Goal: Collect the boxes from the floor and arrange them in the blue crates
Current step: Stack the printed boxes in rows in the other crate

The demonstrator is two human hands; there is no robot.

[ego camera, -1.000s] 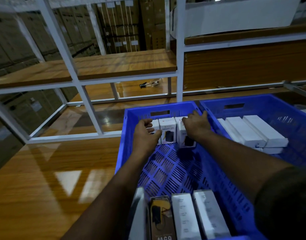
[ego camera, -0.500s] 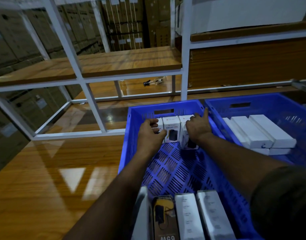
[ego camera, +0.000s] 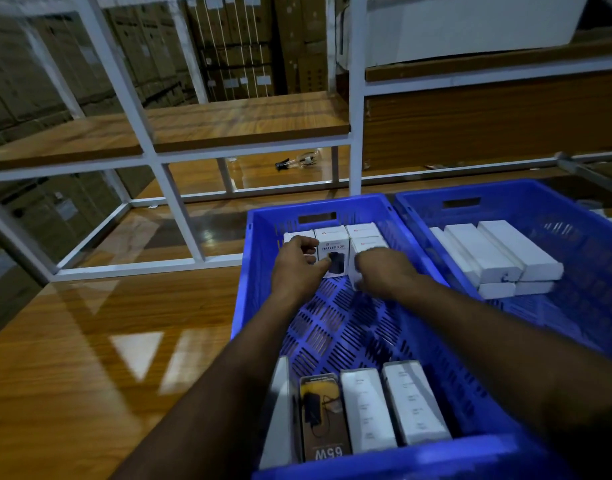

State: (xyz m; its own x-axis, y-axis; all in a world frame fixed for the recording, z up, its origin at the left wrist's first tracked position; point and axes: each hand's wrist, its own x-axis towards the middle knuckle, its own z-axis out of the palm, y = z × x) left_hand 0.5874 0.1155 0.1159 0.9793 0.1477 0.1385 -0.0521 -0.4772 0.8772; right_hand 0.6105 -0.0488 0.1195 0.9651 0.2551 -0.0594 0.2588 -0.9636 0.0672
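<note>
Boxes [ego camera: 333, 251] stand upright in a row against the far wall of the left crate [ego camera: 259, 271] — we curl our left hand [ego camera: 299, 268] and right hand [ego camera: 384, 271] onto its two ends, equally near.

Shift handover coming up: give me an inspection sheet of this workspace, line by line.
Surface: glossy wooden floor, reflections on it.
Job's things: left blue crate has small white boxes at its far wall and a box row at the near end; right blue crate holds stacked long white boxes.
Clutter: small dark object on a low shelf.
Grippers: left hand and right hand both on the small boxes.
Cables: nothing seen.
Surroundings: white shelving frame, cartons behind.
</note>
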